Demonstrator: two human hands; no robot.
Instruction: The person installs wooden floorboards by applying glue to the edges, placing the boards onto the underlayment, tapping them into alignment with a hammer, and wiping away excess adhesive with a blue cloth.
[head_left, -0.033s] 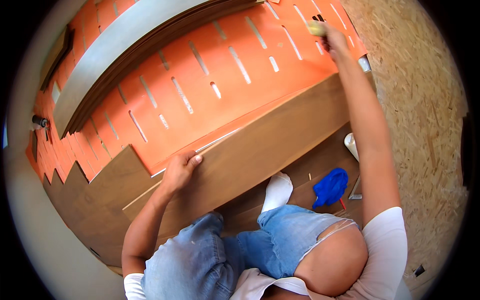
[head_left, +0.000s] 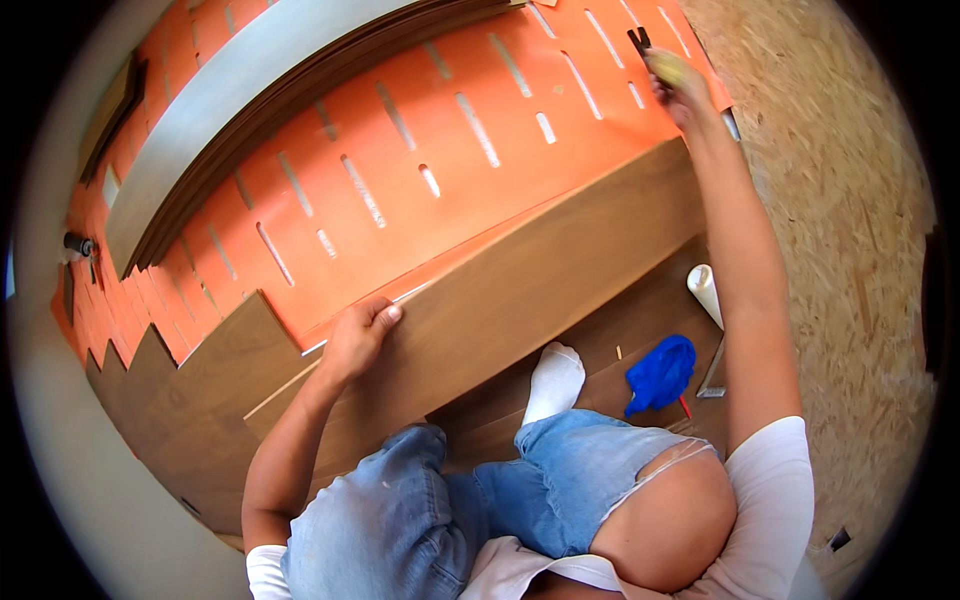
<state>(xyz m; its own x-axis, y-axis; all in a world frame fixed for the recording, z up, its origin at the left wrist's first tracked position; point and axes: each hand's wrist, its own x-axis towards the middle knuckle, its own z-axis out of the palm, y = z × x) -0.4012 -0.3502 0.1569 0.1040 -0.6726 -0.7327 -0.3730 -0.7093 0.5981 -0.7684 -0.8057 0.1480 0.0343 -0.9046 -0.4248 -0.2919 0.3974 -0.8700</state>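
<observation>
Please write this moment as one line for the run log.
left hand: pressing wooden plank edge | right hand: holds yellow-handled tool | under: orange underlay

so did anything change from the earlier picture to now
Nothing visibly changed. The left hand rests on the edge of the brown floor plank, and the right hand holds a yellow-handled tool over the orange underlay.
</observation>
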